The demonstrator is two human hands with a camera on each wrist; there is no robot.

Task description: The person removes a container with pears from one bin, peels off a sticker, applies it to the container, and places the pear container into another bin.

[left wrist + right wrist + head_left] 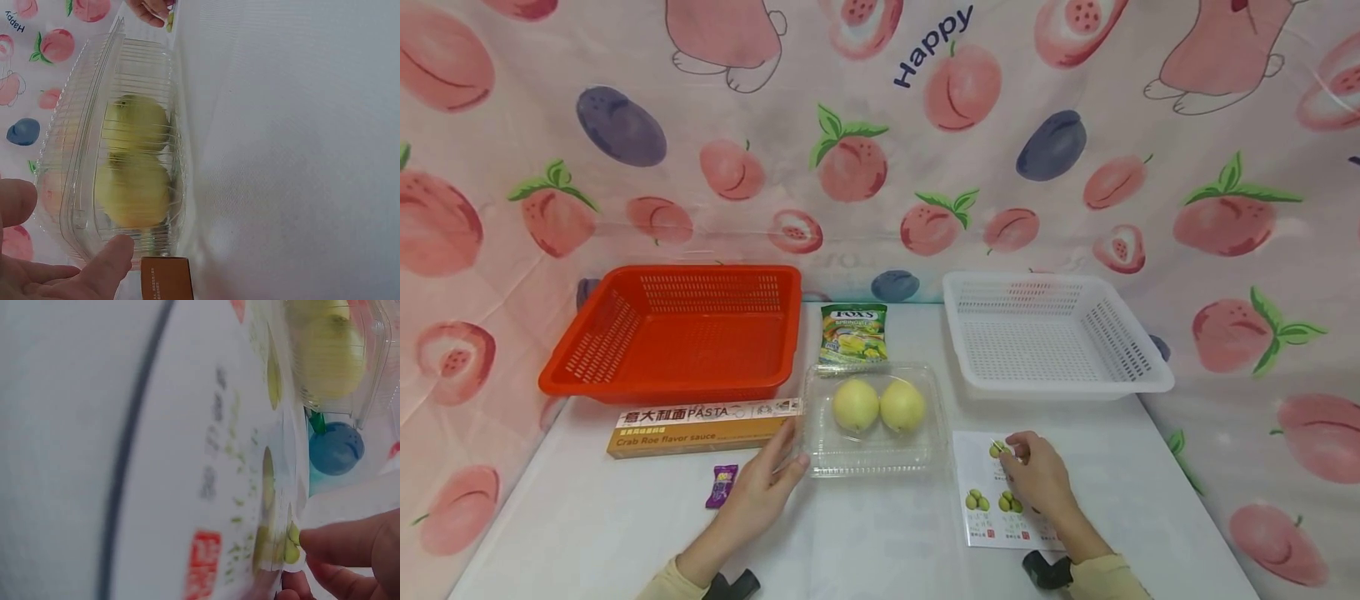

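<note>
In the head view, a clear plastic clamshell box (872,458) holds two round yellow-green fruits (855,406). My left hand (760,487) touches the box's left side with extended fingers; in the left wrist view a fingertip (119,247) lies against the ribbed wall. To the right lies a white sheet of fruit stickers (976,500), printed with green fruits, lettering and red seals. My right hand (1041,479) pinches a sticker (291,544) at the sheet's upper part between thumb and fingers, and the hand covers the sheet's right side.
An orange-red basket (670,387) stands at the back left, a white basket (1067,385) at the back right. A green Fox's candy bag (853,333) lies behind the box. Left of it are a pasta box (700,429) and a small purple packet (722,487).
</note>
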